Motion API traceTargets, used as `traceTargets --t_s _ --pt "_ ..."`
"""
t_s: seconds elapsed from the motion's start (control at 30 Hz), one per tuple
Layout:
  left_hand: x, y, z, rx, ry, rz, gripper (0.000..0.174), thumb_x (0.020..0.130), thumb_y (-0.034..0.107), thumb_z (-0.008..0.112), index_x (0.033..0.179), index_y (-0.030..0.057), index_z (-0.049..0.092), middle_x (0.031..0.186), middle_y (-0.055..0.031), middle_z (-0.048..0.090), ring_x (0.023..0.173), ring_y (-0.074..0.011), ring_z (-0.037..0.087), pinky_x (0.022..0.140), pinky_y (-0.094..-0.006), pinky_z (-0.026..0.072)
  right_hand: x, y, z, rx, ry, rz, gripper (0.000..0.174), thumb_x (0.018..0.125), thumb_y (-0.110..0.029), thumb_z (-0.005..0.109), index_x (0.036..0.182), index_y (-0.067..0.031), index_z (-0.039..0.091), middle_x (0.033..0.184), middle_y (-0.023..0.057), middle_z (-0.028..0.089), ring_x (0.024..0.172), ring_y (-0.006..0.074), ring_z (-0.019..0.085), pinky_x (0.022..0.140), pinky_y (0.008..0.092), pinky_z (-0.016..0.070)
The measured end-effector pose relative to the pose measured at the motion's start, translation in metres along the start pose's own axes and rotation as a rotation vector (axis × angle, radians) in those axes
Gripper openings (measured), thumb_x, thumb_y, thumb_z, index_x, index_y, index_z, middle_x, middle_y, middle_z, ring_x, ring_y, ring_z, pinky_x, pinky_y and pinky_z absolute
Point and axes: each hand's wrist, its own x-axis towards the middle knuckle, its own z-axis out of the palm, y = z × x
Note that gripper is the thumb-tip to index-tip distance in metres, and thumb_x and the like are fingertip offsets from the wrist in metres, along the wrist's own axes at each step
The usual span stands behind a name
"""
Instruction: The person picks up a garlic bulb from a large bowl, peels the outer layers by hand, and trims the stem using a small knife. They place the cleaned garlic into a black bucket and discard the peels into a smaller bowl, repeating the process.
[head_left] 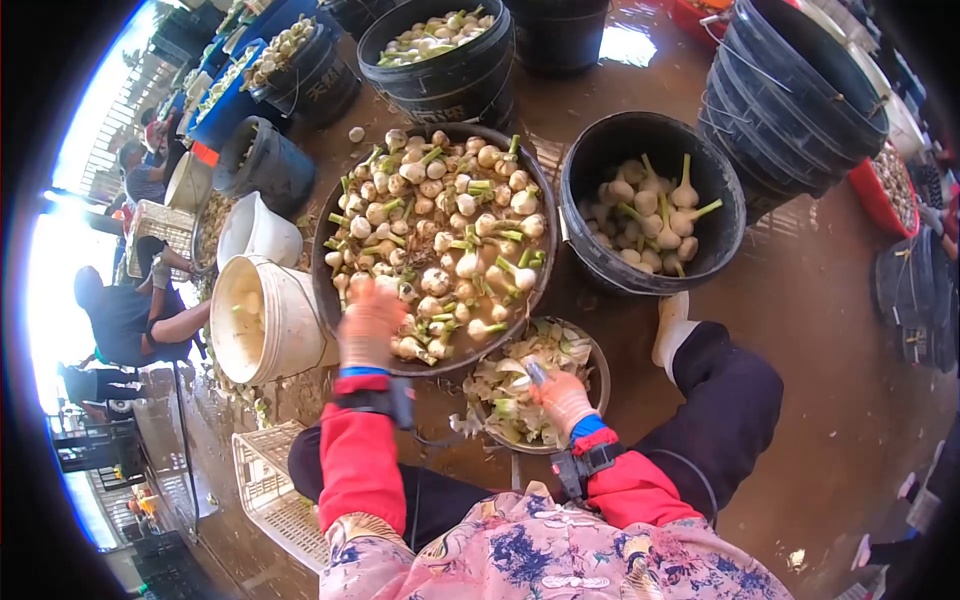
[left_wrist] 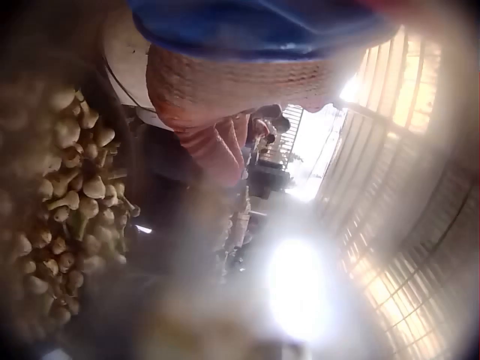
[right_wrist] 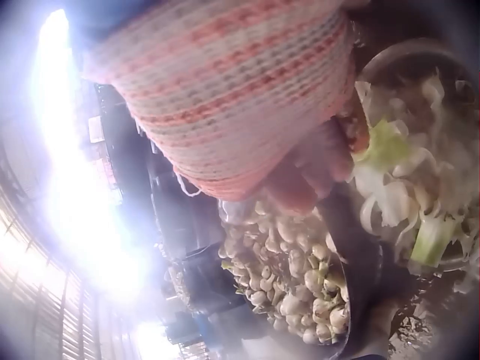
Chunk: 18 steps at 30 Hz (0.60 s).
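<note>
My left hand (head_left: 371, 325), in a striped knit glove and blurred, is over the near left part of a wide dark tub (head_left: 549, 245) full of garlic bulbs (head_left: 436, 281) with short green stems. In the left wrist view most of its fingers are hidden, and I cannot tell whether it holds a bulb. My gloved right hand (head_left: 565, 400) is above a smaller basin (head_left: 603, 375) heaped with pale garlic peelings (head_left: 515, 385). Its fingers (right_wrist: 296, 180) are curled, and a small grey tool-like piece (head_left: 538, 373) sticks out at the thumb side.
A black bucket (head_left: 725, 240) to the right holds trimmed garlic bulbs (head_left: 660, 215). White buckets (head_left: 285, 340) stand left, above a plastic crate (head_left: 275, 490). Stacked black buckets (head_left: 780, 110) are at back right. People (head_left: 125, 310) sit farther left on the wet floor.
</note>
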Motion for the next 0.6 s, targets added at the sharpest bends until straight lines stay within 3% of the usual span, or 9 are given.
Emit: traceTargets --t_s 0.03,0.07,0.13,0.2,0.3,0.4,0.47,0.53,0.6 --pt "0.001 -0.031 0.022 0.190 0.144 -0.208 0.020 0.087 0.031 0.056 0.098 0.0136 0.055 0.075 0.0006 0.051 0.068 -0.0126 0.054 0.055 -0.0279 0.0456 -0.012 -0.020 -0.004 -0.180 -0.061 0.008 0.023 0.090 -0.019 0.047 0.078 -0.0024 0.059 0.065 0.0022 0.056 0.058 0.0120 0.052 0.054 0.0270 0.0439" --pt "0.010 -0.066 0.024 0.356 0.086 -0.340 0.027 0.087 0.024 0.057 0.110 0.0110 0.058 0.078 -0.0015 0.057 0.059 -0.0113 0.055 0.048 -0.0244 0.0438 -0.011 -0.021 -0.003 -0.188 -0.059 0.020 0.023 0.090 -0.019 0.047 0.078 -0.0024 0.059 0.065 0.0022 0.056 0.058 0.0120 0.052 0.054 0.0270 0.0439" --pt "0.032 -0.154 -0.002 1.350 -0.114 0.211 0.031 0.082 0.018 0.059 0.112 0.0089 0.059 0.093 -0.0115 0.060 0.087 -0.0299 0.061 0.078 -0.0337 0.0487 -0.015 -0.015 0.000 0.175 -0.219 0.173 0.024 0.091 -0.023 0.048 0.080 -0.0044 0.058 0.072 0.0017 0.056 0.062 0.0121 0.053 0.059 0.0274 0.0474" --pt "0.029 -0.165 0.028 1.502 -0.180 0.021 0.035 0.076 0.018 0.063 0.111 0.0139 0.062 0.105 -0.0147 0.056 0.103 -0.0348 0.054 0.089 -0.0380 0.0436 -0.022 -0.025 0.002 0.345 -0.300 0.247 0.024 0.093 -0.024 0.046 0.078 -0.0074 0.055 0.074 0.0005 0.054 0.067 0.0120 0.053 0.065 0.0281 0.0492" --pt "0.044 -0.184 0.027 1.553 -0.236 -0.234 0.040 0.071 0.018 0.066 0.110 0.0156 0.063 0.111 -0.0146 0.052 0.105 -0.0333 0.052 0.089 -0.0380 0.0437 -0.028 -0.043 0.000 0.561 -0.389 0.285 0.023 0.094 -0.023 0.046 0.076 -0.0092 0.052 0.072 -0.0011 0.051 0.070 0.0116 0.052 0.068 0.0273 0.0478" --pt "0.047 -0.170 0.034 1.570 -0.236 -0.309 0.043 0.069 0.018 0.068 0.111 0.0156 0.063 0.108 -0.0155 0.054 0.103 -0.0346 0.052 0.090 -0.0381 0.0429 -0.022 -0.041 0.001 0.678 -0.398 0.304 0.023 0.093 -0.025 0.048 0.080 -0.0073 0.056 0.075 -0.0002 0.054 0.071 0.0107 0.052 0.067 0.0262 0.0469" --pt "0.042 -0.168 0.020 1.457 -0.256 -0.190 0.049 0.069 0.019 0.070 0.116 0.0133 0.060 0.103 -0.0108 0.059 0.097 -0.0293 0.057 0.085 -0.0365 0.0451 -0.009 -0.029 0.002 0.228 -0.185 0.300 0.026 0.091 -0.026 0.051 0.086 -0.0026 0.061 0.080 0.0024 0.059 0.076 0.0103 0.056 0.069 0.0268 0.0476" --pt "0.019 -0.134 0.038 0.579 -0.152 -0.614 0.053 0.070 0.017 0.071 0.120 0.0065 0.056 0.099 -0.0056 0.062 0.089 -0.0194 0.059 0.079 -0.0304 0.0464 -0.008 -0.035 -0.001 -0.006 -0.104 0.218 0.027 0.088 -0.022 0.056 0.100 0.0010 0.063 0.092 0.0072 0.064 0.087 0.0116 0.059 0.076 0.0266 0.0476" --pt "-0.012 -0.118 0.046 0.479 -0.281 -0.520 0.053 0.072 0.013 0.070 0.121 0.0010 0.052 0.100 -0.0033 0.061 0.085 -0.0119 0.056 0.076 -0.0246 0.0456 -0.019 -0.052 0.000 0.227 0.168 -0.018 0.027 0.086 -0.013 0.058 0.109 0.0008 0.061 0.102 0.0091 0.065 0.096 0.0133 0.059 0.084 0.0259 0.0455"
